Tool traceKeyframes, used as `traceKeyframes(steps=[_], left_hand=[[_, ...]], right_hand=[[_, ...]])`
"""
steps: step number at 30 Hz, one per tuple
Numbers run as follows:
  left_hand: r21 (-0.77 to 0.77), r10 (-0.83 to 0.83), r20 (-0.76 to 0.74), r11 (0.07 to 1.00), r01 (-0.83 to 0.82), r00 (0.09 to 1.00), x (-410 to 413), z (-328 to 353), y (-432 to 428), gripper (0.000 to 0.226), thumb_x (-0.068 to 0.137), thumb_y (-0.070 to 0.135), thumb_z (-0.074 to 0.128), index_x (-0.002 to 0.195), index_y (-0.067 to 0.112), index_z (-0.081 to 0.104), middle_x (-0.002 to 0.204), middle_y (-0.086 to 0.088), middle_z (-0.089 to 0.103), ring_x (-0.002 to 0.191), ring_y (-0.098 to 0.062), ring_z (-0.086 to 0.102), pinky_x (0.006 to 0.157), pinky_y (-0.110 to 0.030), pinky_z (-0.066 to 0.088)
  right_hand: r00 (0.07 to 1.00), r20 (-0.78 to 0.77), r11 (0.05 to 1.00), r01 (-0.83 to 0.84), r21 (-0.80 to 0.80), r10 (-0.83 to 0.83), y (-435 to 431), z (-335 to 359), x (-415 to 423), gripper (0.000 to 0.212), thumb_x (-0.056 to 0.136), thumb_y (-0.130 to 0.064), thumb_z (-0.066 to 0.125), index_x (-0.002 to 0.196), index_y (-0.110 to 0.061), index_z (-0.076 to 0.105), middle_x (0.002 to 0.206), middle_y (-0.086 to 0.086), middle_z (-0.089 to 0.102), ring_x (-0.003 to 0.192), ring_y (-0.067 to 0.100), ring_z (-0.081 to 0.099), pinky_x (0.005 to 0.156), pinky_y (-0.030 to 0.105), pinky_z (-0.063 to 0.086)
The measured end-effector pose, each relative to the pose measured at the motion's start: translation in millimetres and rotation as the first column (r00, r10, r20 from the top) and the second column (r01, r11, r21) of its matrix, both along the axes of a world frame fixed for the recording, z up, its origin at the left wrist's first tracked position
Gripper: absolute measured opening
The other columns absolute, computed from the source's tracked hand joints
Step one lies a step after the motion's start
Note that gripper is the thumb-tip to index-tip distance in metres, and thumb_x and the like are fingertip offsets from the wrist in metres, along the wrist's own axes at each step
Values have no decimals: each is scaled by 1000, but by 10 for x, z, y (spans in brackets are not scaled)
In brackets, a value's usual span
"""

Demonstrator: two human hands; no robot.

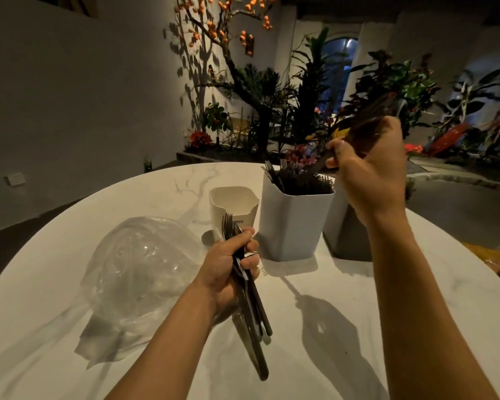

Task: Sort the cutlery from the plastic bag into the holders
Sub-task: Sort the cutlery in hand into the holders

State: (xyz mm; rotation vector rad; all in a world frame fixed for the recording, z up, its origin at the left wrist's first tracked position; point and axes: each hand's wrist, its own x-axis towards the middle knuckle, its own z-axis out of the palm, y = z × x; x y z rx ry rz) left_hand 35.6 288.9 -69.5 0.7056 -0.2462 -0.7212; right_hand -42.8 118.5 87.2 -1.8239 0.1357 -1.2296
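Left hand (227,265) grips a bundle of dark cutlery (247,287), fingers curled round the handles; fork tines and a spoon bowl point up, handle ends slant down toward the table (315,327). Bundle sits low, in front of the small cream holder (233,207). Right hand (370,174) is raised above the far right, fingers closed round another dark, blurred handful of cutlery (367,122); piece types cannot be told. Tall white holder (293,220), centre, packed with forks, tines up. A third holder (345,229) stands just right of it, partly hidden by the right forearm; contents not visible. Clear plastic bag (140,269) lies crumpled at left on the white marbled table. Potted plants (300,111) line the background.
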Motion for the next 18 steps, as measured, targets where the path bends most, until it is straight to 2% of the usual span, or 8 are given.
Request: traceKeyframes(steps=[5,7,9,11,14,15,16,18], left_hand=[[5,29,5,1000,-29,1000,-7,17,-8,14,92,18,61,104,14,55,71,0,51,44,-7,42,48,-19,35],[18,36,23,999,-36,999,-7,22,-6,16,91,20,62,104,14,56,71,0,51,44,-7,42,49,-20,35],[18,30,29,999,-30,999,5,16,-3,15,91,20,61,103,14,56,71,0,50,43,-7,42,49,-20,35],[19,25,30,1000,-25,999,15,10,-2,12,92,20,61,102,15,56,71,1,49,43,-7,42,48,-20,36],[28,25,35,999,-26,999,17,19,-3,14,89,21,62,101,16,56,71,2,48,43,-7,41,50,-22,34],[34,27,37,999,-29,999,15,23,0,15,88,22,63,101,17,56,71,2,48,43,-7,40,51,-22,34],[40,30,41,999,-31,999,15,26,3,15,88,22,63,101,18,56,72,2,48,43,-7,40,52,-22,34],[44,34,46,998,-36,998,19,19,13,15,90,23,63,102,17,57,72,2,48,44,-7,42,52,-23,36]], right_hand=[[965,-260,997,-48,-63,30,-46,-262,166,37,94,-8,66,125,-15,48,101,-7,62,94,11,66,80,29,61],[935,-354,979,-49,-196,-24,-8,-408,255,32,95,-6,62,122,-15,49,99,-2,66,92,14,67,83,41,61],[930,-348,952,7,-306,-119,23,-472,309,31,93,-6,62,119,-14,47,100,9,68,91,26,65,81,51,58],[942,-281,917,62,-394,-185,40,-472,315,45,88,-5,66,125,-17,43,105,10,65,91,28,63,82,50,58],[948,-226,884,101,-457,-225,15,-459,275,88,83,-2,70,151,-29,23,120,7,60,93,24,62,82,42,54],[942,-232,868,104,-486,-243,4,-466,268,90,83,-2,70,154,-30,23,124,7,58,97,24,60,84,41,53],[932,-240,837,105,-537,-271,-16,-487,279,82,85,-5,69,153,-28,30,126,7,56,103,24,57,87,42,53],[897,-260,765,123,-632,-359,-57,-511,304,48,92,-15,65,139,-19,56,131,7,51,115,26,47,95,46,51]])
